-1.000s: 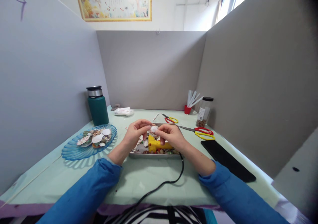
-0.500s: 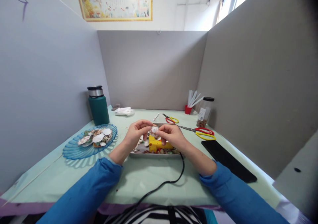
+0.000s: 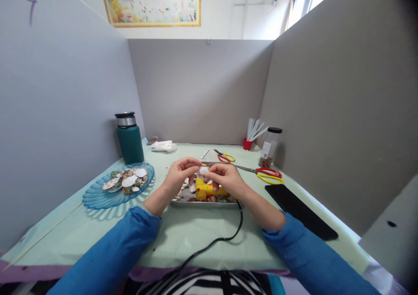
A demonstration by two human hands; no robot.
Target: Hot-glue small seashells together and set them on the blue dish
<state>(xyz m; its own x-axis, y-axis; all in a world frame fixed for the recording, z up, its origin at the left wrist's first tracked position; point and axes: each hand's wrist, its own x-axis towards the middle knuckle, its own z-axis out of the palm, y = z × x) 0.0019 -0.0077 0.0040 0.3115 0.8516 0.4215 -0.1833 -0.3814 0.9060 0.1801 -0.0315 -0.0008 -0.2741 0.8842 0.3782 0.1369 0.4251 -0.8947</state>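
Between my two hands a small whitish seashell (image 3: 203, 171) is held above a metal tray (image 3: 205, 205). My left hand (image 3: 181, 175) pinches it from the left with thumb and fingertips. From the right, my right hand (image 3: 226, 178) grips its other side; the fingers partly hide the shell. Under the hands, a yellow glue gun (image 3: 204, 190) lies in the tray among shells and small coloured stones. Its black cord (image 3: 225, 239) runs over the tray's front edge toward me.
On the left are a blue fluted plate (image 3: 98, 194) heaped with shells and a green bottle (image 3: 129, 144). Scissors (image 3: 269, 175), smaller scissors (image 3: 225, 157), a jar (image 3: 269, 149), a red cup of white sticks (image 3: 247, 144) and a black phone-like slab (image 3: 300, 212) stand or lie rightward. Grey partitions surround the table.
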